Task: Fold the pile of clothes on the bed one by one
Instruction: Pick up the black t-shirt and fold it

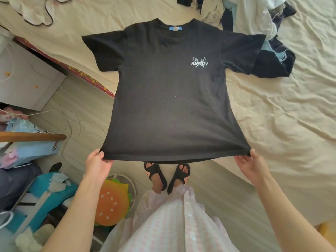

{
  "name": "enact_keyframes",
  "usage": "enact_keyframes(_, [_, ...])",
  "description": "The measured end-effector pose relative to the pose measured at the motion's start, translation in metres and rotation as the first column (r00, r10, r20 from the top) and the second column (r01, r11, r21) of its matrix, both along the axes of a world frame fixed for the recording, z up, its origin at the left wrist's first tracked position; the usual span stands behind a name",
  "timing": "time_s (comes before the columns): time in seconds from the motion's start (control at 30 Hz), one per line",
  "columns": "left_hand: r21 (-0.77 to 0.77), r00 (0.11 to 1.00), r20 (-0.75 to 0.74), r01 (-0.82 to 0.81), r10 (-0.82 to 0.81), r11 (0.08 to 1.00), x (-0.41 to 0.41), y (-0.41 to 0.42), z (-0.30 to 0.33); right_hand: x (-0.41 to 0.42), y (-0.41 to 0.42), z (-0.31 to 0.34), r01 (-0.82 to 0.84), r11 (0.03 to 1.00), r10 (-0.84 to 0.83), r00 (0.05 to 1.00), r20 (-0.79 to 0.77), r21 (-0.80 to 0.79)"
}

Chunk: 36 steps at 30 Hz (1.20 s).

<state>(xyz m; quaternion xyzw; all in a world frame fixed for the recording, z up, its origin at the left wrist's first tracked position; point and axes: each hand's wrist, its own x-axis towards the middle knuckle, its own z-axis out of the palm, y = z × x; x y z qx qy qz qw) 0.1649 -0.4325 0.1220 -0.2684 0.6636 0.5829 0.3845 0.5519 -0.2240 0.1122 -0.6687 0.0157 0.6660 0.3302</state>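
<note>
Black T-shirt (169, 99) spread front-up, collar on the bed (281, 110), hem pulled off its near edge. Left hand (98, 165) and right hand (251, 165) pinch the hem corners. Clothes pile (254, 13) lies far right.

A home bedroom: a bed (291, 110) under a rumpled cream sheet, heaped clothes (254, 15), a burger-shaped cushion (111, 202) on the floor.
</note>
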Motion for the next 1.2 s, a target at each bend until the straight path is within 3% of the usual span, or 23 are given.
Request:
enact_keyframes(0.07, [-0.196, 0.966, -0.150, 0.180, -0.211, 0.964, 0.001, 0.002, -0.001, 0.001, 0.001, 0.001, -0.044, 0.999, 0.044, 0.999, 0.026, 0.006])
enact_keyframes(0.13, [-0.301, 0.921, -0.154, 0.303, -0.359, 0.904, -0.001, -0.001, -0.005, 0.004, -0.001, 0.000, -0.108, 0.994, 0.109, 0.991, 0.081, -0.012])
enact_keyframes(0.3, [-0.332, 0.895, -0.088, 0.388, -0.437, 0.860, -0.005, -0.004, -0.009, 0.000, -0.004, -0.001, -0.328, 0.944, 0.314, 0.892, 0.325, -0.011])
enact_keyframes(0.43, [-0.251, 0.943, -0.116, 0.277, -0.313, 0.927, -0.006, -0.006, -0.006, -0.004, -0.001, 0.002, -0.261, 0.965, 0.245, 0.924, 0.293, 0.017])
enact_keyframes(0.5, [-0.071, 0.998, -0.023, 0.064, -0.066, 0.995, -0.009, -0.006, -0.007, -0.001, 0.001, 0.002, -0.139, 0.990, 0.137, 0.977, 0.167, 0.005])
enact_keyframes(0.57, [0.095, 0.988, 0.100, -0.124, 0.114, 0.988, -0.009, -0.001, -0.007, 0.001, 0.003, 0.001, 0.002, 0.999, 0.000, 0.999, 0.038, -0.038])
enact_keyframes(0.67, [0.124, 0.988, 0.113, -0.119, 0.105, 0.985, -0.003, 0.016, -0.004, -0.002, 0.007, 0.000, 0.090, 0.993, -0.093, 0.995, -0.031, -0.074])
enact_keyframes(0.8, [0.081, 0.982, 0.140, -0.137, 0.124, 0.987, -0.005, 0.032, -0.002, -0.007, 0.011, -0.004, 0.061, 0.995, -0.060, 0.998, 0.015, -0.077])
enact_keyframes(0.93, [0.093, 0.979, 0.191, 0.046, -0.063, 0.995, -0.011, 0.036, -0.003, -0.012, 0.014, -0.003, -0.073, 0.995, 0.082, 0.987, 0.138, -0.067])
enact_keyframes(1.0, [-0.026, 0.973, 0.123, 0.202, -0.197, 0.979, -0.010, 0.037, -0.005, -0.013, 0.015, -0.001, -0.174, 0.981, 0.189, 0.956, 0.224, -0.084])
enact_keyframes(1.07, [-0.183, 0.972, -0.004, 0.231, -0.235, 0.956, -0.011, 0.035, -0.007, -0.009, 0.017, 0.001, -0.227, 0.970, 0.243, 0.927, 0.286, -0.087])
enact_keyframes(1.2, [-0.158, 0.975, -0.144, 0.146, -0.169, 0.977, -0.012, 0.029, -0.009, 0.000, 0.018, 0.000, -0.277, 0.961, 0.255, 0.884, 0.392, 0.001])
